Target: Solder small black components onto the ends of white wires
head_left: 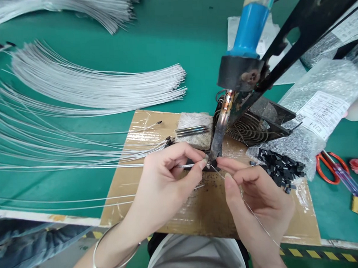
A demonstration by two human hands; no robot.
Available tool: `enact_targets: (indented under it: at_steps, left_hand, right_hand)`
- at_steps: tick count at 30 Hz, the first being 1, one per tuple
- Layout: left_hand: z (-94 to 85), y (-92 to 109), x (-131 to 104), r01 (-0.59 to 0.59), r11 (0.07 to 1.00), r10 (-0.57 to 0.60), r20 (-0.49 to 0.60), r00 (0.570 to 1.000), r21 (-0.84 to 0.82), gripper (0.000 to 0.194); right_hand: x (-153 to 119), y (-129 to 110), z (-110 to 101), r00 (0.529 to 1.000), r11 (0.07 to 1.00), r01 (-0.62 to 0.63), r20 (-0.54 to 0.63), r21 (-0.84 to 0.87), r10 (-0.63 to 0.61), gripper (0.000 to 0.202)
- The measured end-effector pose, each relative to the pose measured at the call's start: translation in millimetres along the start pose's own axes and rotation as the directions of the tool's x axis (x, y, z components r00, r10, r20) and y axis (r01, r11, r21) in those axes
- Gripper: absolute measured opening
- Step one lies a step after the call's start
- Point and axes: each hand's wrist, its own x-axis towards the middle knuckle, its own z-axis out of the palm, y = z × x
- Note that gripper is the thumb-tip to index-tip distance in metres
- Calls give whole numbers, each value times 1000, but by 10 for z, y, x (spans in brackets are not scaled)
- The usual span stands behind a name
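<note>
My left hand [169,185] pinches the end of a thin white wire [133,165] between thumb and fingertips, just under the tip of a soldering iron [217,138]. The iron hangs tip-down, its blue handle clamped in a black stand [279,54]. In my right hand [259,197] is a thin strand of solder wire [258,219], pinched by thumb and fingers. The strand's end reaches the iron tip beside the white wire. Fingertips partly hide where they meet. Several white wires [150,150] with small black ends lie left of the iron.
A cardboard sheet [119,200] covers the green table. Metal rods rest on a whitish block [194,143]. A black fan [250,125], small black pieces [281,167], labelled plastic bags [317,112] and orange-handled scissors [319,167] are right. A large white wire bundle [105,86] lies left.
</note>
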Motion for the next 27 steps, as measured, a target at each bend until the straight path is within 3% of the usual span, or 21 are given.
enact_targets:
  at_steps: [27]
  left_hand:
    - [-6, -7, -13, -20, 1000, 20, -8, 1000, 23, 10]
  right_hand:
    - [-5, 8, 8, 999, 999, 37, -2, -12, -37, 17]
